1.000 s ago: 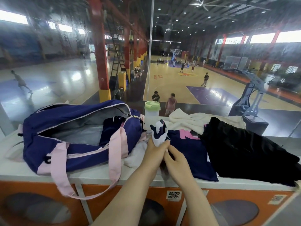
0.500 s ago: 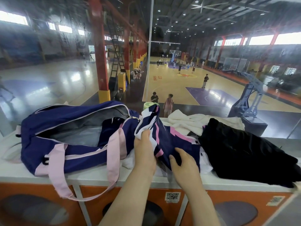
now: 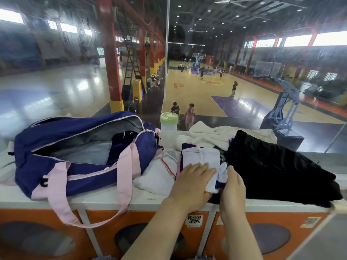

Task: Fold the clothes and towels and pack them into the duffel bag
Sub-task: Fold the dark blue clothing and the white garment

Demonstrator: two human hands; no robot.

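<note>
**Hands flat on a folded garment beside the open duffel**

On the white countertop [image 3: 105, 200] above the orange cabinet fronts, a person is working over a small pile of clothes. The left hand [image 3: 191, 182] lies palm down with straight fingers, pressing on a folded white and navy garment [image 3: 201, 156] that sits near the front edge, in the middle of the counter. The right hand [image 3: 233, 186] is just beside it on the right, fingers mostly straight and laid against the garment's right edge; from here I cannot tell whether the thumb has any cloth pinched beneath it.

To the left stands the navy duffel bag [image 3: 78, 156] with pink straps, its top zip wide open so the grey lining shows, with something dark inside at its right end. One pink handle hangs over the counter's front edge. Between the bag and the folded garment lies a white towel with thin red and grey stripes [image 3: 161, 175], partly tucked under the garment.

On the right, a crumpled black garment [image 3: 277, 166] spreads across the counter, touching the folded piece. Behind it, at the far edge, a cream towel [image 3: 216, 133] lies bunched up. A translucent bottle with a green lid [image 3: 169, 128] stands upright at the far edge, just right of the bag.

Beyond the glass, people play on a basketball court [image 3: 197, 94] below.
</note>
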